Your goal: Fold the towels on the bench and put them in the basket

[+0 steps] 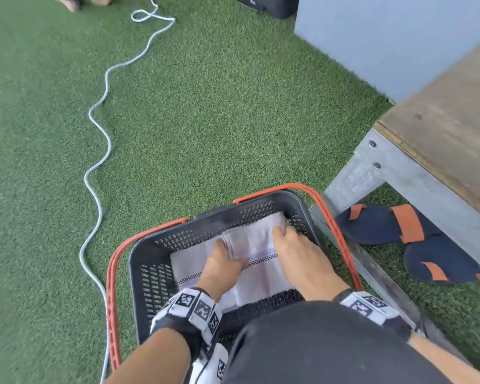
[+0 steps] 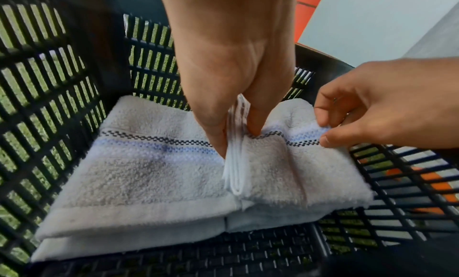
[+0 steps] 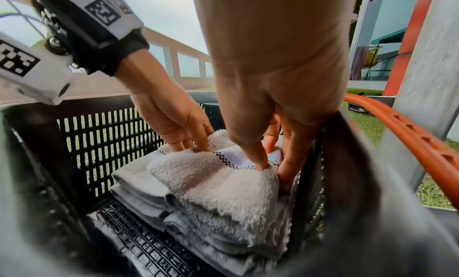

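Observation:
A black slotted basket [image 1: 150,284] [image 2: 49,84] [image 3: 99,139] with orange handles stands on the grass beside the wooden bench [image 1: 441,128]. Inside lie folded white towels with a blue and checked stripe. One lower towel [image 1: 189,264] [image 2: 149,173] lies flat on the left. A second folded towel [image 1: 258,236] [image 2: 273,173] [image 3: 218,183] overlaps it on the right. My left hand [image 1: 223,245] [image 2: 236,141] [image 3: 191,145] pinches this towel's folded left edge. My right hand [image 1: 286,234] [image 2: 323,132] [image 3: 272,169] pinches its right edge against the basket wall, thumb on top.
A grey rope [image 1: 97,151] snakes over the grass left of the basket. Dark sandals with orange straps [image 1: 399,225] lie under the bench. A grey wall [image 1: 385,37] and a black case [image 1: 269,5] stand at the back. Another person's feet [image 1: 72,1] show top left.

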`<action>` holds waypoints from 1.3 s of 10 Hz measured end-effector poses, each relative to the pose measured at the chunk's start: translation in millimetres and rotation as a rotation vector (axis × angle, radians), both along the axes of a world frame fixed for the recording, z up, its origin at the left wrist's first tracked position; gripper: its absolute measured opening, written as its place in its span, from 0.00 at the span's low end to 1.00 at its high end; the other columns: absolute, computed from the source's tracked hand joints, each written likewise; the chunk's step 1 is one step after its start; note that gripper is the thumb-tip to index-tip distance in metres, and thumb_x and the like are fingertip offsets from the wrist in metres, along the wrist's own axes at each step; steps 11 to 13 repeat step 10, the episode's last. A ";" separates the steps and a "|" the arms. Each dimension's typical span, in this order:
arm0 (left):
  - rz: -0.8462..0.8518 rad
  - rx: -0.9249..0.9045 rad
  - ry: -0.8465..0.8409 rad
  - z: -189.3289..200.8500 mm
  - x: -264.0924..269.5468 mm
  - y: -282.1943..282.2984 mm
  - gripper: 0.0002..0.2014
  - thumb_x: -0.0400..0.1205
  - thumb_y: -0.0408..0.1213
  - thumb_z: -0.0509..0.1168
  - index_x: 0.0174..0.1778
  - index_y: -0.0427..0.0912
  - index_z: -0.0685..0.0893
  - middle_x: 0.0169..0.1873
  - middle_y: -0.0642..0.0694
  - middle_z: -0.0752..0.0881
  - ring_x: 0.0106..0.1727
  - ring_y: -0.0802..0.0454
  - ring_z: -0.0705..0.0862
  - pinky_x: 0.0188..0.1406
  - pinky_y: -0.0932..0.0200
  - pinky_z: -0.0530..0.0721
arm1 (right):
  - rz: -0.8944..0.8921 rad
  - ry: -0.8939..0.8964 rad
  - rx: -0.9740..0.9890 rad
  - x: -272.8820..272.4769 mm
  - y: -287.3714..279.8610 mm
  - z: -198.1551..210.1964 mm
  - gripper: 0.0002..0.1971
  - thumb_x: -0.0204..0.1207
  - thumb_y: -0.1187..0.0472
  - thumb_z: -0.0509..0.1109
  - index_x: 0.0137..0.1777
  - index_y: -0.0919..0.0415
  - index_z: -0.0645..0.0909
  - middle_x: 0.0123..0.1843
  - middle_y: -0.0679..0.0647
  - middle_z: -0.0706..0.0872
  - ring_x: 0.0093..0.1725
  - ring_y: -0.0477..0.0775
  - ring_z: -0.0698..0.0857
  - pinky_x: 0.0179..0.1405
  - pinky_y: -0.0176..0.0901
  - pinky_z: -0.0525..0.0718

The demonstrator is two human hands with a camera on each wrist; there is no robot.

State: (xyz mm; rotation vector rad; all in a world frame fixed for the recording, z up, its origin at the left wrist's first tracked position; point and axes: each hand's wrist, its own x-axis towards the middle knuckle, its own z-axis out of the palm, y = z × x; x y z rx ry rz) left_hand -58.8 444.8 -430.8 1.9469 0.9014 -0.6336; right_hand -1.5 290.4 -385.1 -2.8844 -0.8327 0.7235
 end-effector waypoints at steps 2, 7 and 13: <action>0.062 -0.011 -0.089 1.0 -0.3 -2.0 0.27 0.84 0.34 0.71 0.76 0.36 0.68 0.50 0.50 0.82 0.48 0.53 0.81 0.45 0.66 0.78 | -0.053 -0.020 0.041 0.6 1.8 -3.7 0.21 0.79 0.81 0.55 0.71 0.70 0.72 0.66 0.64 0.81 0.62 0.61 0.86 0.55 0.48 0.85; 0.103 0.183 -0.135 -9.3 7.5 -0.1 0.20 0.88 0.50 0.62 0.64 0.34 0.79 0.47 0.39 0.87 0.34 0.55 0.81 0.24 0.64 0.73 | -0.186 0.221 0.094 -8.3 -4.4 1.8 0.11 0.79 0.74 0.66 0.58 0.65 0.77 0.64 0.62 0.74 0.58 0.61 0.83 0.49 0.47 0.76; 0.002 0.194 0.120 0.3 18.3 2.9 0.32 0.86 0.48 0.63 0.78 0.30 0.65 0.61 0.36 0.84 0.54 0.44 0.87 0.45 0.54 0.86 | -0.071 0.239 0.032 -2.7 -6.3 13.9 0.06 0.80 0.71 0.63 0.53 0.63 0.78 0.63 0.65 0.76 0.55 0.64 0.85 0.47 0.48 0.76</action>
